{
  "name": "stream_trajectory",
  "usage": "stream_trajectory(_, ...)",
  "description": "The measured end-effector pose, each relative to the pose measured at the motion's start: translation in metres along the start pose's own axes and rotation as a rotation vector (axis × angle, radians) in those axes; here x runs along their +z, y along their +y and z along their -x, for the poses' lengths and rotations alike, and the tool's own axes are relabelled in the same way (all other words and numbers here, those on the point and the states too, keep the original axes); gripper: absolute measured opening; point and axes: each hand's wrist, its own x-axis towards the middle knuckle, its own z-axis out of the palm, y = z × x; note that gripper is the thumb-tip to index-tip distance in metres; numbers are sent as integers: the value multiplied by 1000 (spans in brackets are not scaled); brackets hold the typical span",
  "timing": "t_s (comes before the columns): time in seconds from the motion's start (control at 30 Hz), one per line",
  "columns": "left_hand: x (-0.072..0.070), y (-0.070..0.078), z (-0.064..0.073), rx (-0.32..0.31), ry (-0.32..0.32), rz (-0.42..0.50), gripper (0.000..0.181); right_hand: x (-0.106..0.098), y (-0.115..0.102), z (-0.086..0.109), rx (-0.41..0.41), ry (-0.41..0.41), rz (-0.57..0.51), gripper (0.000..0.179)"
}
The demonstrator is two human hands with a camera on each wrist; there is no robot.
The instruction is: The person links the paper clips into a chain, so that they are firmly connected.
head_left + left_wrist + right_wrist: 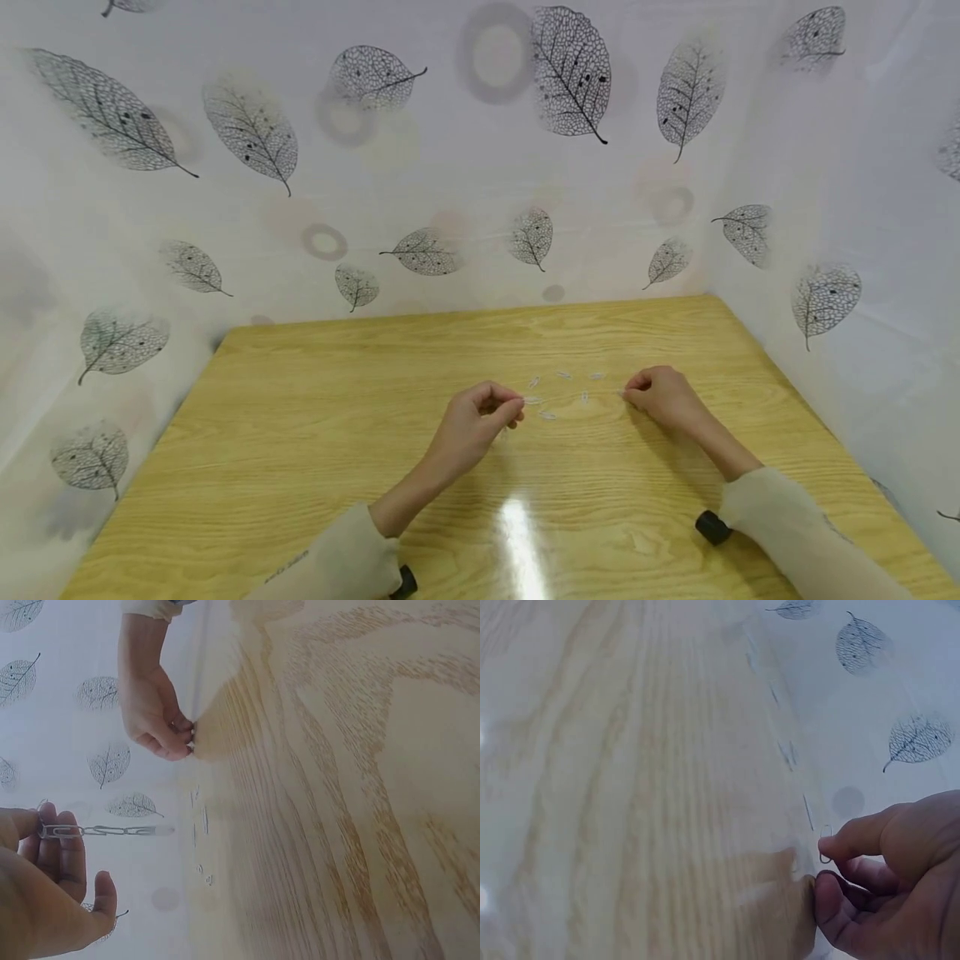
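My left hand is raised over the table and pinches the top of a short paper clip chain, whose linked silver clips hang from the fingertips. To the right, my right hand is low over the tabletop, with thumb and fingertips pinching a single paper clip. Between the two hands several loose paper clips lie scattered, among them one paper clip near the left fingertips and another paper clip toward the right hand.
The wood-grain table carries a bright light reflection near its front. A pale leaf-print curtain stands along the back and both sides. Black devices sit under both light sleeves, such as the black device at the right wrist.
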Motion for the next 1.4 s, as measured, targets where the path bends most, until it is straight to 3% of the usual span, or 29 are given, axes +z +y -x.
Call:
stream_trajectory(0.2,-5,-2,0,12,5,7,14,-7,3,3,40,-42,-222,19)
stream_trajectory(0.5,-14,-5,1,-10,32,-1,14,-13,-19,9,-14,-93,-480,26)
stream_trajectory(0.97,-30,-5,2,-21,71,-14,11,-16,-63,17,-119,-144,-580,27)
stream_trajectory(1.4,-28,-6,0,14,66,-49,12,-3,-102,22,-158,-166,-594,22)
